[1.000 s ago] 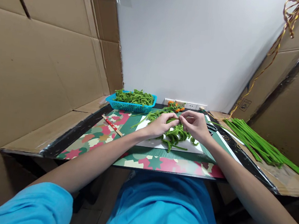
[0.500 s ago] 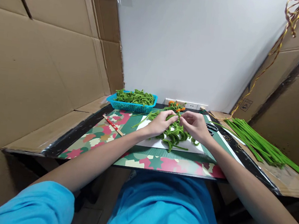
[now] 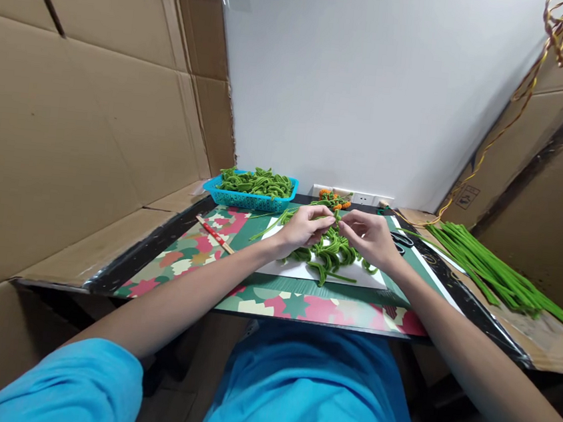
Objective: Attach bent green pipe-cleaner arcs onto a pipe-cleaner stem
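Over the middle of the table, my left hand and my right hand meet nearly fingertip to fingertip. Both are closed in a pinch on a small green fuzzy piece that shows between them. Beneath them several curled green fuzzy pieces lie heaped on a white sheet. The fingers hide part of the heap and most of the piece they pinch.
A blue basket of green curls stands at the back left. Red-wrapped chopsticks lie left. Orange and green pieces are behind my hands. Scissors and long green stems lie right. Cardboard walls flank the table.
The whole view has shifted slightly. My hands stay together at the same place, with only a small change in the fingers.
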Demonstrator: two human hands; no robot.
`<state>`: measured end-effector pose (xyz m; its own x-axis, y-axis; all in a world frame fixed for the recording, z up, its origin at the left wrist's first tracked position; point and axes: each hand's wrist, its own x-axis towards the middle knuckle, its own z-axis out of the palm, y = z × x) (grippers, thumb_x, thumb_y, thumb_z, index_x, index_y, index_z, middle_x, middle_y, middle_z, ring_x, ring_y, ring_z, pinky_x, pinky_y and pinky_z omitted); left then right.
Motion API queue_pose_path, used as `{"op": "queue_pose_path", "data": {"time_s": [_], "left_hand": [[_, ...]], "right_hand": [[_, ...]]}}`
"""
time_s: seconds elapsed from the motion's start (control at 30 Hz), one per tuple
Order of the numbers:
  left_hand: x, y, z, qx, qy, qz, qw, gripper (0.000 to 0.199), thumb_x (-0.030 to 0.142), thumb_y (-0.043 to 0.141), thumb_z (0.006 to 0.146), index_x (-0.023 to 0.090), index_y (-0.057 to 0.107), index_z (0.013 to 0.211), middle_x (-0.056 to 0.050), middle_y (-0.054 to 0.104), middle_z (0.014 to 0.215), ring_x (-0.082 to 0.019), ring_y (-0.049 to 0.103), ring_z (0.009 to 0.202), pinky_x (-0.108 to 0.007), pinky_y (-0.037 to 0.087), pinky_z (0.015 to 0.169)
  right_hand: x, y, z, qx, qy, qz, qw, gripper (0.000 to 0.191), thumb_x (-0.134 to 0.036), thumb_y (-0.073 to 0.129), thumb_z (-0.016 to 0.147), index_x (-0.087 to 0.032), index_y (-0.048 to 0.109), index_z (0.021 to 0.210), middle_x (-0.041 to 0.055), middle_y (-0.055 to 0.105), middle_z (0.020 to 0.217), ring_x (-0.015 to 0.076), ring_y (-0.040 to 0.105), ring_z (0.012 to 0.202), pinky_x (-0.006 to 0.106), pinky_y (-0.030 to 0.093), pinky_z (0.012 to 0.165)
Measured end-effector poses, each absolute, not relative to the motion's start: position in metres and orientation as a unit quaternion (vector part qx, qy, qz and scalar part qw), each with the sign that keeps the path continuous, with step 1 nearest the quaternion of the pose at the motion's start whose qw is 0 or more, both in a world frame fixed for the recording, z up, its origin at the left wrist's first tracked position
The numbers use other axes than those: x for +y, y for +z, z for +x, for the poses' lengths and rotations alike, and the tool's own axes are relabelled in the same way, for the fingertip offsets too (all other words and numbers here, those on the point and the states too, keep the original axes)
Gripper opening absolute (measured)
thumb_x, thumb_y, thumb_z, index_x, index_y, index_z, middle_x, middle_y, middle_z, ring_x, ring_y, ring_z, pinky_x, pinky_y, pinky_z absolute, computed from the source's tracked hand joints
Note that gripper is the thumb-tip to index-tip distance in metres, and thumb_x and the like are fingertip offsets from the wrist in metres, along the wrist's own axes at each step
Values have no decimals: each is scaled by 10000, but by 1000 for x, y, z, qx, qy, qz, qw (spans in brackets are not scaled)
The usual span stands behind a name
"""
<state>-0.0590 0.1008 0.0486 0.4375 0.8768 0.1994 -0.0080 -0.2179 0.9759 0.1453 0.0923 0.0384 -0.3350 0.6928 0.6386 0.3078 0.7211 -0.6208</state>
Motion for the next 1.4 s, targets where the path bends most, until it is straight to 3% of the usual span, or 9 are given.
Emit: {"op": "queue_pose_path", "data": {"time_s": [0.2, 0.37, 0.5, 0.9, 1.23, 1.4], "left_hand": [[99, 53, -62, 320, 409, 629, 578, 345, 462, 810, 814, 189, 603, 856, 59, 459, 609, -33, 302, 401, -182, 136, 393], [97, 55, -62, 317, 400, 621, 595, 333, 412, 818, 795, 185, 575, 806, 66, 427, 631, -25, 299, 414, -176, 127, 397], [97, 56, -62, 317, 391, 621, 601, 318, 400, 816, 783, 181, 586, 791, 75, 394, 615, -24, 280, 409, -171, 133, 384], [101, 58, -72, 316, 299, 604, 668, 293, 349, 838, 761, 172, 605, 768, 83, 350, 588, -21, 280, 401, -153, 195, 368], [98, 62, -73, 303, 282, 578, 703, 237, 290, 809, 772, 159, 616, 732, 88, 309, 562, -20, 262, 369, -163, 191, 339], [95, 66, -70, 295, 313, 565, 705, 261, 300, 806, 802, 159, 589, 767, 79, 381, 601, -15, 312, 385, -151, 220, 344]], "right_hand": [[95, 39, 148, -798, 189, -297, 488, 401, -550, 595, 1012, -180, 691, 892, 27, 671, 741, 112, 543, 499, 245, 408, 461], [101, 35, 155, -841, 28, -270, 468, 264, -395, 547, 1067, -199, 723, 1066, 60, 743, 924, 115, 549, 581, 256, 451, 563], [102, 32, 157, -857, -40, -245, 452, 247, -309, 507, 1089, -200, 729, 1088, 53, 702, 869, 126, 540, 616, 258, 431, 594], [93, 32, 151, -879, -29, -183, 439, 320, -251, 478, 1090, -197, 719, 886, 58, 652, 828, 134, 507, 655, 270, 396, 611], [76, 39, 138, -844, 14, -240, 479, 403, -355, 521, 1017, -219, 721, 694, 33, 550, 641, 146, 448, 574, 293, 415, 561], [81, 38, 137, -812, 51, -252, 524, 313, -355, 574, 1006, -206, 752, 796, 46, 629, 699, 146, 541, 587, 281, 458, 548]]}}
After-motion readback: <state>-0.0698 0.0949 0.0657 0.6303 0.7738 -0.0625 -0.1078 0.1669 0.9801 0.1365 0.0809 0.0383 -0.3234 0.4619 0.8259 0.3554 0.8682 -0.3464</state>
